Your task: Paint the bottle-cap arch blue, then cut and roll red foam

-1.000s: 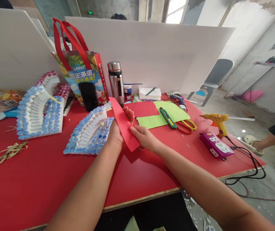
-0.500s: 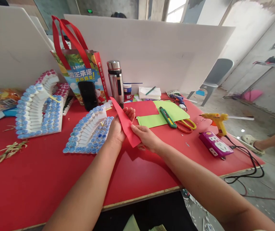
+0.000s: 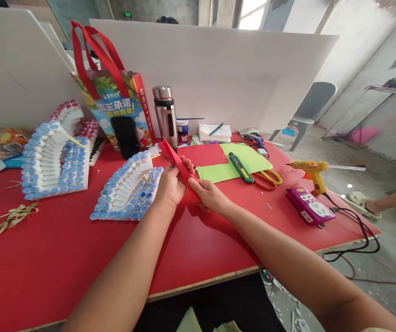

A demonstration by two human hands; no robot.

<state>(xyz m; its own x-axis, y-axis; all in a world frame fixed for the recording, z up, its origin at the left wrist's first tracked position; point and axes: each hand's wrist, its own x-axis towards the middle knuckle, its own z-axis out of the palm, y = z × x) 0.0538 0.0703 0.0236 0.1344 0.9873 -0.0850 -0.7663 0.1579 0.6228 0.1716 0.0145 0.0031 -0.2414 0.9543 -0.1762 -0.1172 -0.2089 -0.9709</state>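
Observation:
Between my two hands is a narrow strip of red paper, held up at a slant above the table and seen nearly edge-on. My left hand has its fingers curled round the strip's far side. Lower down, my right hand pinches the near end between thumb and fingers. Just behind lie a flat red sheet and green paper, with a green utility knife and scissors on top or beside. Left of my left hand is a fan-shaped piece with blue-tipped white rolls.
A thermos, a phone and a shopping bag stand at the back. A second fan-shaped piece is at left. On the right sit a yellow glue gun and a purple power strip with cables over the table edge.
The red paper strip has turned from showing its broad face to nearly edge-on. My left fingers have curled over it, while my right hand keeps its pinch.

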